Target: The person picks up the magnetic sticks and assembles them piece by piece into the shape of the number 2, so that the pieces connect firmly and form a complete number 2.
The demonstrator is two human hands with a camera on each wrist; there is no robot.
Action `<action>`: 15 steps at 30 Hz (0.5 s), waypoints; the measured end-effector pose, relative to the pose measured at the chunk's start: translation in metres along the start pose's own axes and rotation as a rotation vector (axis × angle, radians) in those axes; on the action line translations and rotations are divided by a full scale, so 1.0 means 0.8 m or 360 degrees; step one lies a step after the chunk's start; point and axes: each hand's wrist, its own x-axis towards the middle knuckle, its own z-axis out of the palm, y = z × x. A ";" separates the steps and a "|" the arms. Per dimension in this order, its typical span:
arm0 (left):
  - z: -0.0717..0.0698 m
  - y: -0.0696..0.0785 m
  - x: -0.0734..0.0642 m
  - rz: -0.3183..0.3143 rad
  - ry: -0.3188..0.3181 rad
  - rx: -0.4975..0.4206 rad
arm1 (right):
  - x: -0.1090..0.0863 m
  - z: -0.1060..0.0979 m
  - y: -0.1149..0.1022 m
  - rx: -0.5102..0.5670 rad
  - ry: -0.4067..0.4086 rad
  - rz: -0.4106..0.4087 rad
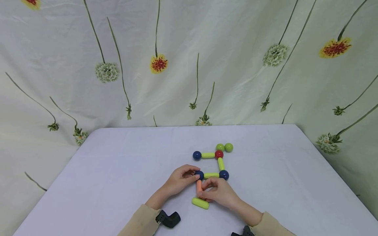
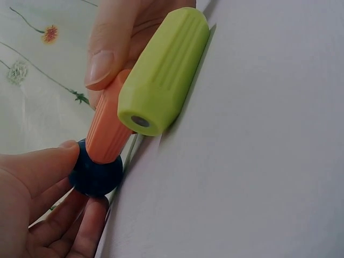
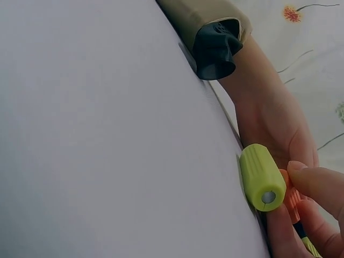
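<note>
My left hand (image 1: 180, 179) holds a dark blue ball (image 1: 199, 175) between thumb and fingers. An orange magnetic rod (image 1: 199, 186) is pinched by my right hand (image 1: 218, 193), and its far end appears to meet that ball. From the ball a lime rod (image 1: 211, 175) runs right to a second blue ball (image 1: 223, 175). Another lime rod (image 1: 221, 164) leads up to a red ball (image 1: 219, 154), and a further one (image 1: 208, 155) goes left to a blue ball (image 1: 197, 155). Nearer me lies a loose lime rod (image 2: 164, 75), a metal disc visible in its end.
Two green balls (image 1: 228, 147) sit side by side just behind the red ball. A white cloth covers the table (image 1: 118, 164). Behind it hangs a flower-printed curtain (image 1: 177, 91). Black wrist mounts (image 1: 169, 219) are strapped at both sleeves.
</note>
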 end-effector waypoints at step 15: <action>0.000 0.002 -0.001 -0.0019 -0.0006 0.0010 | -0.001 -0.009 -0.008 -0.0066 -0.0067 -0.0023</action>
